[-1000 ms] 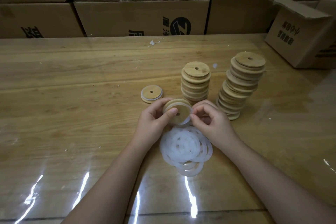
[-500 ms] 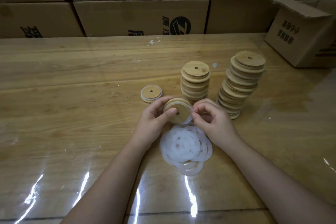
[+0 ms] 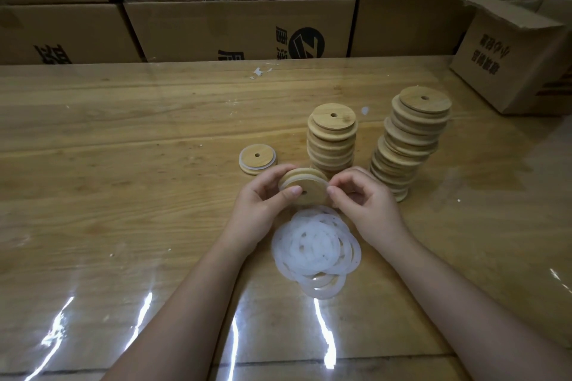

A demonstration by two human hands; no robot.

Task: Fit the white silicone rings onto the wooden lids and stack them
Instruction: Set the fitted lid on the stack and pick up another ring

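1. Viewing from the head camera, I see my left hand (image 3: 263, 199) gripping a wooden lid (image 3: 309, 193) by its left edge, thumb across the face and fingers curled behind.
2. My right hand (image 3: 366, 202) pinches the right edge of the same lid, thumb and forefinger closed on the white silicone ring (image 3: 324, 185) at the rim. I cannot tell whether the ring is seated all the way round.
3. I hold the lid tilted, face toward me, just above the bench (image 3: 123, 164) and directly in front of the middle stack.
4. A loose pile of white rings (image 3: 315, 247) lies flat on the bench between my forearms, just below the held lid.
5. One lid with a ring fitted (image 3: 257, 159) lies alone on the bench, just left of the middle stack (image 3: 331, 139).
6. A taller, leaning stack of lids (image 3: 408, 139) stands to the right, apart from the middle one.
7. Closed cardboard boxes (image 3: 238, 28) line the far edge of the bench; an opened box (image 3: 507, 62) sits at the far right.
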